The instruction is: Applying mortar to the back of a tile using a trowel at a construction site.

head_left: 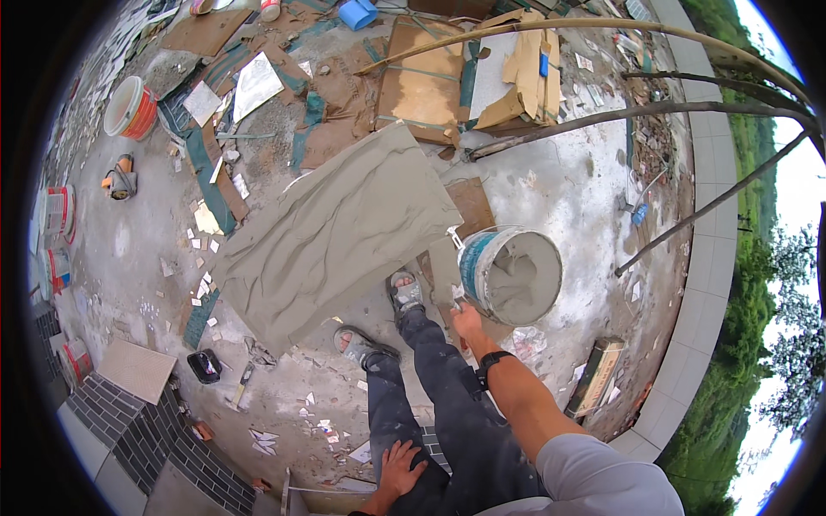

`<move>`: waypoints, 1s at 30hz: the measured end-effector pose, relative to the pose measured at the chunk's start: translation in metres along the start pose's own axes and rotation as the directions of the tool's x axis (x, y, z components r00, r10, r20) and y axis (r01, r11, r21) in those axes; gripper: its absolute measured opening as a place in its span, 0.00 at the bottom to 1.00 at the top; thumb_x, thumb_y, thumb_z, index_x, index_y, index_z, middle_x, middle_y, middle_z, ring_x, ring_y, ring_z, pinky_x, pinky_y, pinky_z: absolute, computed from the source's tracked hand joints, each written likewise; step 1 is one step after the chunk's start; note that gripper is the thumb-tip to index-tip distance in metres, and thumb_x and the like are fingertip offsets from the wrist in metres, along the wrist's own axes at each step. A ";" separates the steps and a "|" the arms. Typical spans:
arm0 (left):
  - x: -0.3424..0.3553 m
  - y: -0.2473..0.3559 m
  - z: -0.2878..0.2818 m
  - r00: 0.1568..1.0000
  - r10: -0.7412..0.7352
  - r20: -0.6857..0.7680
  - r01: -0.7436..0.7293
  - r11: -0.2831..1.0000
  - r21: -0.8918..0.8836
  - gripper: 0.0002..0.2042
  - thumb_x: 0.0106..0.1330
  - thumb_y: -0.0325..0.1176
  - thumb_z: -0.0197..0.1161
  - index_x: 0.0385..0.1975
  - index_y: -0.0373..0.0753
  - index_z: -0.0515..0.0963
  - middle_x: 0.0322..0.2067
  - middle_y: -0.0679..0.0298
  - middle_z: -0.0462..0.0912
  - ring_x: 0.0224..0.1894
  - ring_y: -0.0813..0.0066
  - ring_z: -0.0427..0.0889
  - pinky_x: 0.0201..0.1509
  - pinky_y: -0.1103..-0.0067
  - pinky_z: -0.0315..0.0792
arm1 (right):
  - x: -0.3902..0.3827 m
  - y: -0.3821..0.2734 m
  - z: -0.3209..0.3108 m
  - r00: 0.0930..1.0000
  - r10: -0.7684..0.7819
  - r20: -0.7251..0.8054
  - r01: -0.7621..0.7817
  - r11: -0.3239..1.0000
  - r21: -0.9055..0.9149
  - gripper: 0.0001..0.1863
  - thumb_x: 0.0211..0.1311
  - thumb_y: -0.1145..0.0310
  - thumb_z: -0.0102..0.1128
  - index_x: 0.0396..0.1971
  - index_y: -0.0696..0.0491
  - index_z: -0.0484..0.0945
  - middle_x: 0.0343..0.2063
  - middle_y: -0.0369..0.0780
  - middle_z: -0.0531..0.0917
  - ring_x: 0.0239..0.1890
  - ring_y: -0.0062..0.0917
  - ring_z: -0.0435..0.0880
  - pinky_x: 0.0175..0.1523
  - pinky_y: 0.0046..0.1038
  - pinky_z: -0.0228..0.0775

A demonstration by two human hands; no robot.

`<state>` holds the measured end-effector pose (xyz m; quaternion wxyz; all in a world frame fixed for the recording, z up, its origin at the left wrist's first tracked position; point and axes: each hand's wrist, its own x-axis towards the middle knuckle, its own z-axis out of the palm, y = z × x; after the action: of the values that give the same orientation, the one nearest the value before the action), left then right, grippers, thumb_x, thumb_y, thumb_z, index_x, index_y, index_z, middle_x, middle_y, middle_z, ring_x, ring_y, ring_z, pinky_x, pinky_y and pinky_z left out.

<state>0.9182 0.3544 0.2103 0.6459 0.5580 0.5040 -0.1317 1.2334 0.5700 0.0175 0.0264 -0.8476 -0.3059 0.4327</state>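
Beside the bucket (471,268), presumably for easy reach, a mortar-coated slab (344,232) lies on the floor (138,258); right hand (467,322): grip apparently closed on a small tool (459,294); left hand (400,470): released, seemingly braced on the thigh (422,497).

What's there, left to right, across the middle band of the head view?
White-and-red bucket → orange-and-grey tool → mortar-coated slab → bucket of mortar → small blue object → tiled ledge → greenery.
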 end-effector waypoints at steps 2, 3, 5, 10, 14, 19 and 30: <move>-0.004 -0.004 -0.005 1.000 -0.017 -0.020 0.017 1.000 0.005 0.25 0.62 0.54 0.54 0.56 0.48 0.72 0.65 0.61 0.62 0.70 0.60 0.50 0.71 0.57 0.39 | -0.022 0.008 -0.006 0.994 0.029 0.103 -0.014 0.990 -0.138 0.22 0.59 0.59 0.53 0.47 0.61 0.74 0.43 0.56 0.79 0.48 0.47 0.77 0.54 0.40 0.68; 0.007 0.005 -0.004 1.000 0.005 0.000 -0.005 1.000 0.009 0.25 0.62 0.54 0.54 0.56 0.48 0.72 0.64 0.62 0.62 0.70 0.60 0.50 0.71 0.57 0.40 | -0.018 0.031 -0.026 0.997 0.020 0.070 -0.001 0.963 -0.269 0.23 0.59 0.59 0.53 0.49 0.60 0.74 0.42 0.56 0.80 0.48 0.47 0.78 0.53 0.40 0.69; 0.006 0.004 -0.005 1.000 -0.023 0.019 0.022 1.000 0.017 0.25 0.62 0.54 0.54 0.56 0.48 0.72 0.64 0.62 0.62 0.70 0.60 0.50 0.71 0.57 0.41 | -0.029 0.042 -0.037 0.994 -0.009 0.111 0.040 0.959 -0.279 0.23 0.60 0.60 0.54 0.49 0.60 0.74 0.41 0.55 0.80 0.47 0.47 0.79 0.51 0.39 0.69; -0.003 0.002 -0.013 0.999 -0.042 -0.002 0.042 0.999 0.025 0.25 0.62 0.54 0.53 0.57 0.49 0.71 0.65 0.63 0.62 0.70 0.61 0.51 0.71 0.57 0.41 | -0.050 -0.006 -0.035 0.977 -0.096 0.192 0.086 0.995 0.055 0.21 0.61 0.61 0.54 0.49 0.59 0.75 0.37 0.54 0.81 0.39 0.39 0.81 0.45 0.34 0.70; 0.001 0.002 -0.008 1.000 -0.011 0.014 0.010 0.999 0.050 0.25 0.63 0.54 0.53 0.57 0.49 0.71 0.65 0.63 0.62 0.70 0.60 0.51 0.71 0.57 0.42 | 0.001 -0.032 -0.020 0.982 -0.047 0.185 -0.017 0.944 0.329 0.20 0.62 0.64 0.55 0.50 0.61 0.73 0.29 0.42 0.79 0.30 0.24 0.77 0.35 0.26 0.67; 0.009 -0.003 0.001 0.999 0.040 0.003 -0.040 0.996 0.076 0.25 0.63 0.54 0.53 0.57 0.49 0.71 0.64 0.63 0.64 0.69 0.60 0.53 0.70 0.57 0.46 | 0.046 -0.016 -0.022 0.925 -0.006 0.380 -0.136 0.929 0.345 0.25 0.62 0.65 0.56 0.54 0.67 0.68 0.31 0.40 0.79 0.31 0.23 0.76 0.36 0.25 0.67; -0.021 -0.011 -0.002 0.996 -0.023 -0.087 0.026 0.999 0.040 0.24 0.66 0.51 0.48 0.54 0.42 0.72 0.63 0.56 0.64 0.66 0.54 0.60 0.66 0.58 0.56 | -0.054 -0.033 -0.032 0.908 0.109 0.405 -0.110 0.994 -0.020 0.20 0.59 0.66 0.56 0.48 0.62 0.73 0.34 0.53 0.81 0.40 0.44 0.82 0.48 0.36 0.70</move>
<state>0.8995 0.3445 0.2208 0.6101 0.5702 0.5356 -0.1255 1.2170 0.5743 0.0862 -0.0606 -0.7553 -0.2563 0.6002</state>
